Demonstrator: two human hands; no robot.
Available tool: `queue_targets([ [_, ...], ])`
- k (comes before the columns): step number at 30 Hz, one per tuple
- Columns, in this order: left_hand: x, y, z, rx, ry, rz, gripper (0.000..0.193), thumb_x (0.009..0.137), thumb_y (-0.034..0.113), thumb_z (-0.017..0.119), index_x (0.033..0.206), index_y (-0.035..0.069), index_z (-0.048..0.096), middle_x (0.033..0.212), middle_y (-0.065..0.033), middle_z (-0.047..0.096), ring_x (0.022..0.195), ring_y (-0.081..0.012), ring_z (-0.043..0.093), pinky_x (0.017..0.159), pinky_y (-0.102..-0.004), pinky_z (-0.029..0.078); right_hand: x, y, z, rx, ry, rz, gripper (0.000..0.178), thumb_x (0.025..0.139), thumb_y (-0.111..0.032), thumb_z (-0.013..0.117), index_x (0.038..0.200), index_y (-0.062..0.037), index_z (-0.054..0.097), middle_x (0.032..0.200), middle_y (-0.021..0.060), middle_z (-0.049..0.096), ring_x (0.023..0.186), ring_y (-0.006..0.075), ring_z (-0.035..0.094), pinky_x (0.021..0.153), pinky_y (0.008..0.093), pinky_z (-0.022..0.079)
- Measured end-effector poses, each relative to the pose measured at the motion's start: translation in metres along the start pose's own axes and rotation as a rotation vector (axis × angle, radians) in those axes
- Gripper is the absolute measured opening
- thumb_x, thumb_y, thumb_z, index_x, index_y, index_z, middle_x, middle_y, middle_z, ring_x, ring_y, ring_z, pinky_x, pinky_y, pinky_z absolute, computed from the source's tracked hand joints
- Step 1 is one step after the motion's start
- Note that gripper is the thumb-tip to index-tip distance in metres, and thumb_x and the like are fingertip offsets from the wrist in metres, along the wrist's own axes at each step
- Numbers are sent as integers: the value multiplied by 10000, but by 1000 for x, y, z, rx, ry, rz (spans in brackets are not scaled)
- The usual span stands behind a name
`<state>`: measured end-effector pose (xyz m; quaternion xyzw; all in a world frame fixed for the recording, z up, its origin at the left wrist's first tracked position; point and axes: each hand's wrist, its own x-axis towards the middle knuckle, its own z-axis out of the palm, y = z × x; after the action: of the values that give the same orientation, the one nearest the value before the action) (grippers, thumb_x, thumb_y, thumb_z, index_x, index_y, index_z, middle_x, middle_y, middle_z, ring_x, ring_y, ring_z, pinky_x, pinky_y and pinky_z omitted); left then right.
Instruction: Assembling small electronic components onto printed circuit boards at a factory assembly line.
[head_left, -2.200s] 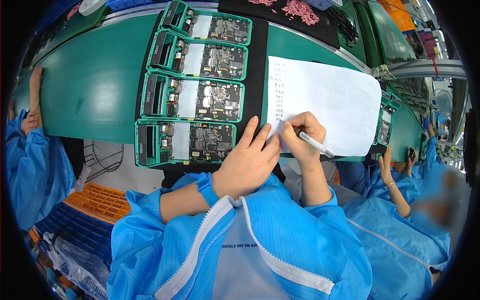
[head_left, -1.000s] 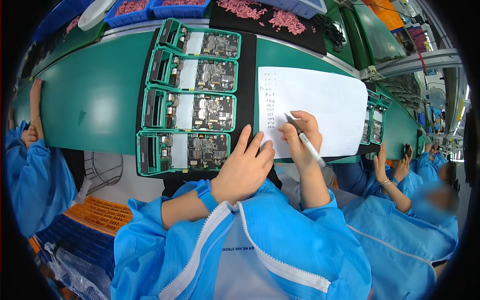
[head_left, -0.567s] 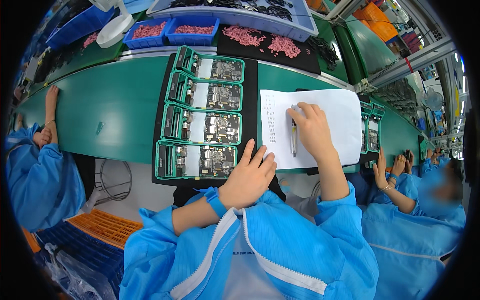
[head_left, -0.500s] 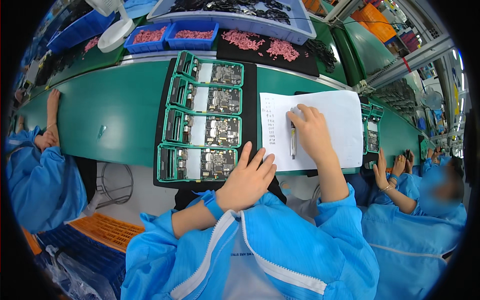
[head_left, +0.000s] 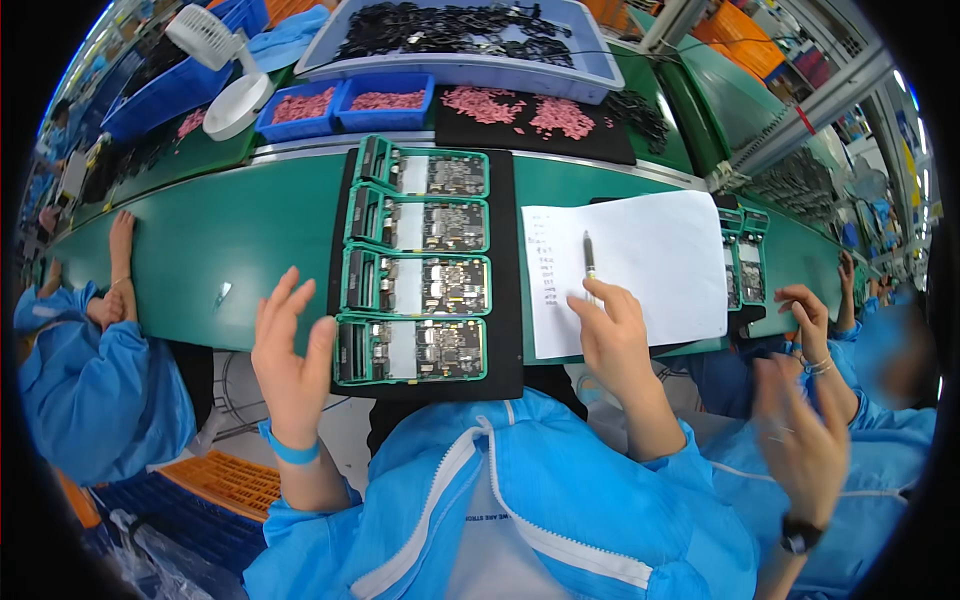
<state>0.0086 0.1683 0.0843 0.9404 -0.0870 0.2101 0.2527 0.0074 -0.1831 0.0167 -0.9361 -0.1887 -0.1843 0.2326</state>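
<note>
So, circuit boards [head_left: 457, 286] in green cases [head_left: 364, 352] near left hand [head_left: 290, 352]

Slim pen [head_left: 588, 252] on white paper [head_left: 665, 260]

A green counter [head_left: 240, 225] bends from 9 o'clock towards 3 over a pale floor [head_left: 350, 432], with an orange slatted crate [head_left: 228, 482] at 8 o'clock. A grey metal frame [head_left: 778, 140] slants at 2, beyond it what look like strip lights [head_left: 913, 103].
</note>
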Motion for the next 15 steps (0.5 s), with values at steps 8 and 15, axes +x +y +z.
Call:
queue_targets([
  [8,-6,-78,44,-449,5,-476,337,974,245,513,1176,-5,616,1141,-150,649,1048,-201,605,916,-309,452,2,-58,17,451,-55,222,288,816,28,595,1104,13,593,1021,193,613,786,312,631,675,350,522],
  [15,22,-79,68,-186,26,-225,281,890,187,612,1134,54,653,1093,-138,667,950,-265,620,843,-334,486,1,-72,20,388,-246,335,405,826,-35,628,1207,47,515,928,192,602,759,319,617,673,400,504],
])
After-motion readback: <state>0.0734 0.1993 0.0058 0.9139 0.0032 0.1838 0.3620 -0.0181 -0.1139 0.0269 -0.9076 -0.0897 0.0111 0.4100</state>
